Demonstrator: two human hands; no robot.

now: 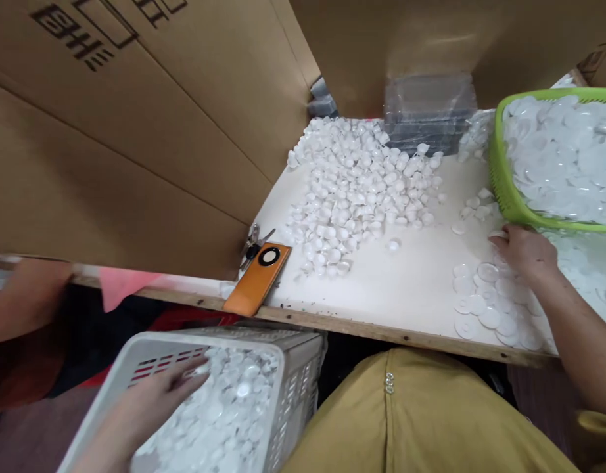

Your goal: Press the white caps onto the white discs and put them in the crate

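My left hand is over a white plastic basket that holds many small white plastic pieces. Its fingers are stretched out and slightly apart, with white pieces just beyond their tips. On the table, my right hand pinches a white plastic disc between thumb and fingers, partly hidden. Below that hand lies a loose spread of flat white discs. Just behind it stands a green basket heaped with more discs.
A wide pile of small white cup-shaped pieces covers the table's middle. An orange phone lies at the front edge beside small scissors. Cardboard walls the left and back. Plastic-wrapped stacks stand behind. Another person's arm shows at left.
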